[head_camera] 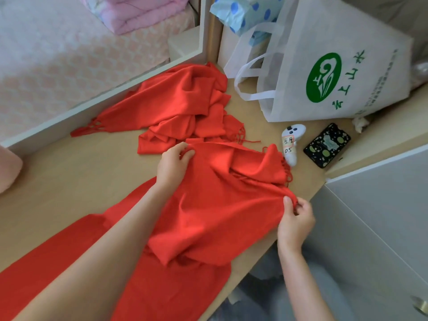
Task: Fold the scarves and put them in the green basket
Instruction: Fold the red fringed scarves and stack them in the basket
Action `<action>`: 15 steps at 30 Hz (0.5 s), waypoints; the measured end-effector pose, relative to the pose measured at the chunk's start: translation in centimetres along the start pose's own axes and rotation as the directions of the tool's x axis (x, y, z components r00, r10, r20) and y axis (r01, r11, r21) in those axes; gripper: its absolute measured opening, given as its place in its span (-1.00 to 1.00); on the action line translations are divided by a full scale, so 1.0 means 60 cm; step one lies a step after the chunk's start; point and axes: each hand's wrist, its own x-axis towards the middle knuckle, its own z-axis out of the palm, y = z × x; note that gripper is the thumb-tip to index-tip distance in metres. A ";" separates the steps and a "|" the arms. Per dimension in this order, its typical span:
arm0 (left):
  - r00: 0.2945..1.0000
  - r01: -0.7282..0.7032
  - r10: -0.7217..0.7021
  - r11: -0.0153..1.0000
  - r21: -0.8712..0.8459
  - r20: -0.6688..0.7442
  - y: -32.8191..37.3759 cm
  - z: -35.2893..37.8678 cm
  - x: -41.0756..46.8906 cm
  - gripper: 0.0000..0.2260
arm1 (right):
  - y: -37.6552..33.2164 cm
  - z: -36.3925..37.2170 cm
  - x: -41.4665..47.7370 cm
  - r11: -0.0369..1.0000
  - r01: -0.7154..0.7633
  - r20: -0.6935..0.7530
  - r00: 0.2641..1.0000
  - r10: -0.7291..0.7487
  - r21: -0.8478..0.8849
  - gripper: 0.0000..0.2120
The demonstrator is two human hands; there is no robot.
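While folding red scarf before white bag, pinches fringed corners in left hand and right hand. Next likely needs corners matched. Leaves second scarf heaped left of bag.

Pale wooden surface in soft, even light, edged on the left by a white frame. Beyond the frame, a pink patterned bedcover with a folded pink quilt at the far end. Far right, a white tote bag with a green logo, on its side, blue-dotted cloth behind. Near the bag, a white controller beside a dark phone. Lower right, grey cabinet panels.
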 end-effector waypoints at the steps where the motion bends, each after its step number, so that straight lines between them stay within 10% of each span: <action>1: 0.999 -0.037 0.037 0.999 -0.016 0.004 0.013 0.006 0.014 -0.93 | -0.010 -0.011 0.022 1.000 0.001 -0.019 1.000 0.000 0.028 -0.89; 8: 0.985 -0.134 0.158 0.957 -0.256 0.073 0.101 0.035 0.065 -0.71 | -0.011 -0.029 0.100 0.990 -0.019 0.016 1.000 0.017 0.139 -0.63; 15: 0.995 -0.096 0.091 0.961 0.259 0.033 -0.014 0.008 0.015 -0.59 | 0.080 -0.013 -0.071 0.992 -0.103 0.111 0.988 0.110 -0.067 -0.17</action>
